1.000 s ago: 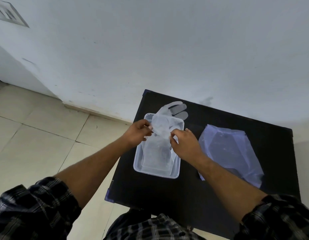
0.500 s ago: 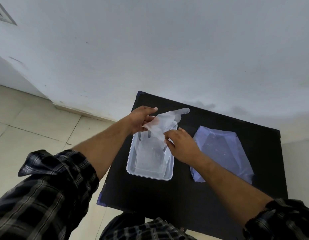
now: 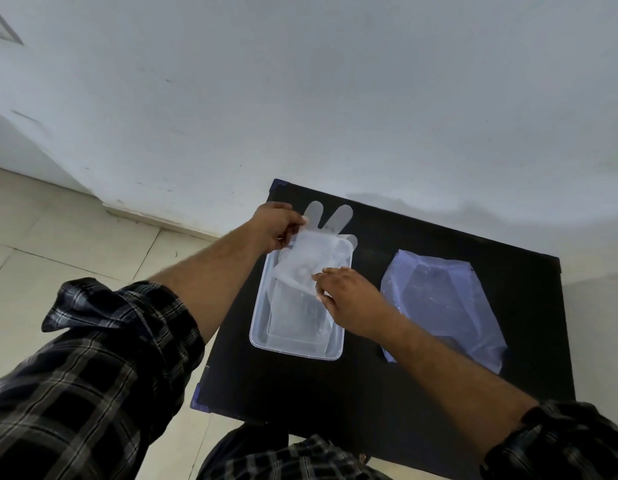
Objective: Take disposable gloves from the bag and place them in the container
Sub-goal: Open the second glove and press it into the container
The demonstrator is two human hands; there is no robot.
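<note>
Left hand: the left hand (image 3: 278, 226) is at the far end of the container. Its finger and thumb pinch the top edge of a thin see-through glove.
Right hand: the right hand (image 3: 352, 301) is over the right side of the container. Its fingertips (image 3: 321, 277) pinch the near edge of the same glove.
Glove: the glove (image 3: 309, 259) is stretched between the two hands, just above the container. Two of its glove fingers (image 3: 338, 218) stick out past the far rim, over the dark table top.
Container: the container (image 3: 260, 327) is a clear box with round corners. It sits on the left part of the table. More see-through gloves (image 3: 297, 317) lie flat inside it.
Bag: the bag (image 3: 442, 303) is a pale plastic one. It lies flat on the table, to the right of the container, apart from it. The right arm crosses its near left edge.
Table: the table (image 3: 352, 386) is small and black. It stands against a white wall (image 3: 335, 98).
Sleeves: both arms wear dark checked sleeves (image 3: 92, 368), rolled up above the forearm.
Floor: pale tiles (image 3: 58, 244) show to the left of the table.
</note>
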